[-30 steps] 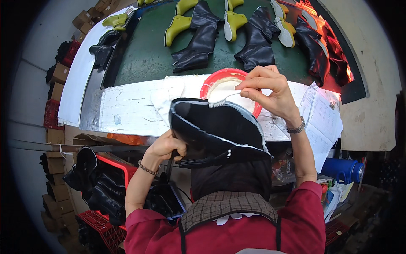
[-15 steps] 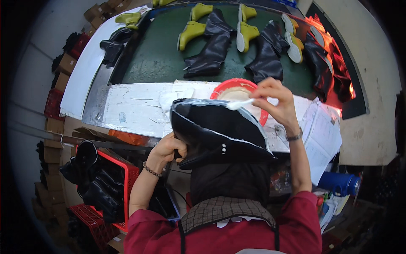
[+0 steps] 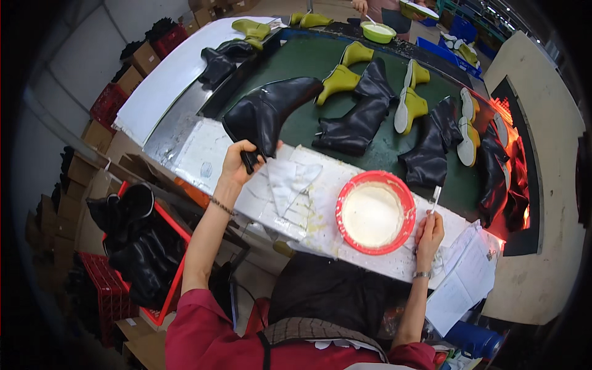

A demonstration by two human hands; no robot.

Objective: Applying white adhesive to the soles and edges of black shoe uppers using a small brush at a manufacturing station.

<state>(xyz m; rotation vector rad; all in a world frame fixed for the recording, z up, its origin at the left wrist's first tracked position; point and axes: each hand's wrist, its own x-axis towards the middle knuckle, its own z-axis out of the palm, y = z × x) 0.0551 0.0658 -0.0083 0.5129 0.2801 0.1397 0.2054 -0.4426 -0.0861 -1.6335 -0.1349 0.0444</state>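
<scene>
A black boot [image 3: 262, 114] hangs over the near left side of the green belt, its foot end pointing far right. My left hand [image 3: 235, 163] is closed around the boot's near end. In my right hand [image 3: 429, 235] is a small brush with a white handle [image 3: 435, 198], held upright at the right edge of the white work board. Between the hands stands a red bowl [image 3: 341, 216] with cream-white paste in it. A white cloth [image 3: 290, 179] lies on the board just right of my left hand.
Pairs of black boots [image 3: 357, 111] and lime-green boots [image 3: 410, 110] lie on the green belt [image 3: 296, 55]. A glowing red heater opening [image 3: 515, 179] is at right. Red crates [image 3: 176, 280] of black boots stand at left. Another person's hand [image 3: 360, 6] works beyond the belt.
The black boot has moved from in front of me to the far left, over the belt. My right hand has drawn back from the boot's opening, down to the right of the bowl.
</scene>
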